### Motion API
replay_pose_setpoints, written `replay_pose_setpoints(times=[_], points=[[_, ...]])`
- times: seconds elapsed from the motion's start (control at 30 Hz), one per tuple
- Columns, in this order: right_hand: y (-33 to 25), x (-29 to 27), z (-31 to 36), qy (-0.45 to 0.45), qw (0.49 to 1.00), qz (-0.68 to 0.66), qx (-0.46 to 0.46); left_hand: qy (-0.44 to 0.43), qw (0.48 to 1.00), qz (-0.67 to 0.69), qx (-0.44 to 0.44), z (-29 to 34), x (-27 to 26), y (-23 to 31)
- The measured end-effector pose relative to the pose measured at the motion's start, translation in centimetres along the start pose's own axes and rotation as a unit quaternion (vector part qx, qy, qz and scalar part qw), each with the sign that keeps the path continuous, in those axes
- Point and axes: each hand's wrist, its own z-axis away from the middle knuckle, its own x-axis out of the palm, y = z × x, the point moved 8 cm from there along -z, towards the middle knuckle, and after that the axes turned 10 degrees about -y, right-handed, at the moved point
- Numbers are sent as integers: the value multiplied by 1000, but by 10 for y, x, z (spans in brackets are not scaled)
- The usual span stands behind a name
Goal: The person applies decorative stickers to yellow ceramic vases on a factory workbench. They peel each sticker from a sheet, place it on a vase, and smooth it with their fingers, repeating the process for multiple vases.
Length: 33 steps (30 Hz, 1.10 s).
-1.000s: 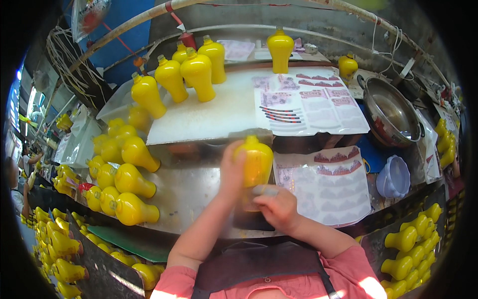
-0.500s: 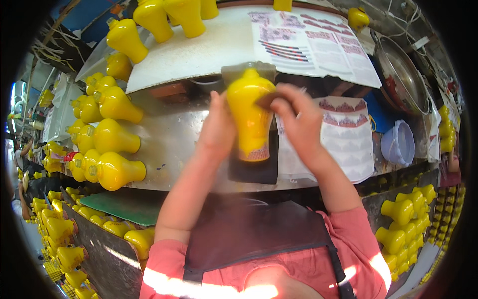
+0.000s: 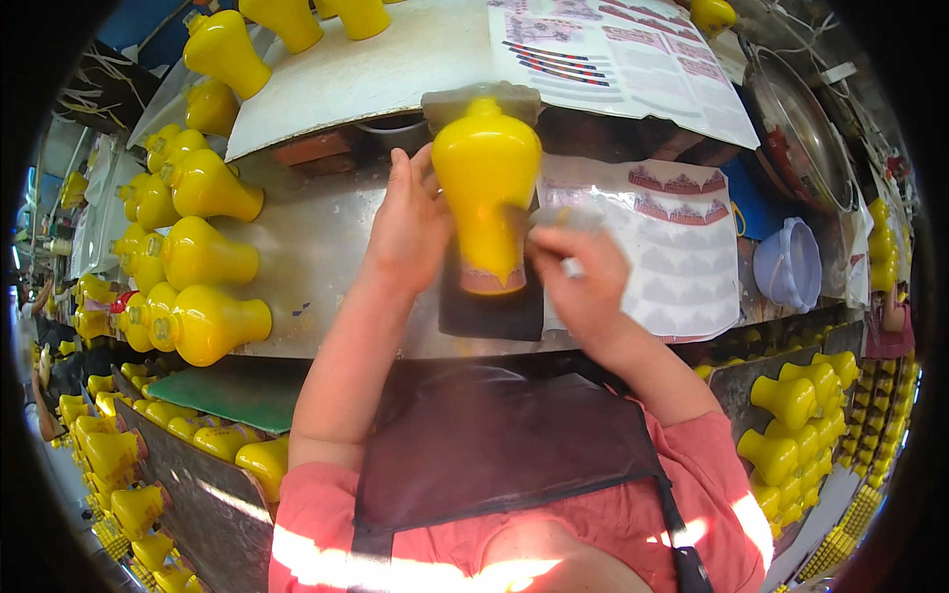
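Note:
A glossy yellow bottle-shaped vase [image 3: 484,163] lies in front of me, its neck against a grey notched block [image 3: 435,109] and its base over a dark pad [image 3: 489,321]. A pinkish patterned band [image 3: 492,283] runs around its lower end. My left hand [image 3: 407,222] is against the vase's left side, fingers stretched out. On the right, my right hand [image 3: 588,272] pinches a small brown flat scraper [image 3: 516,225], blurred by motion, at the vase's lower right side.
Printed decal sheets [image 3: 682,257] lie to the right, with another sheet [image 3: 623,59] on the raised white board [image 3: 395,84]. A lilac bucket [image 3: 788,265] and metal pan [image 3: 801,128] stand farther right. Several yellow vases [image 3: 213,324] lie at left; more fill crates [image 3: 791,435] below.
My right hand has moved down with the scraper, from the vase's upper right to its lower right. The patterned band now shows a pointed edge facing me. The whole view has shifted slightly.

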Motion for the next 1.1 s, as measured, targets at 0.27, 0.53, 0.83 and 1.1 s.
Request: replay_pose_setpoints(times=[0.27,0.53,0.83,1.1], points=[[30,-12,4,22,975,-178,132,-7,1000,-18,-10,5,1,2],[64,14,11,-123,873,-293,371,21,996,-85,33,1,0,-5],[104,5,24,-176,890,-216,360,21,976,-212,40,3,-6,-6],[98,-19,64,-247,929,158,226,8,975,-218,47,1,-7,-16]])
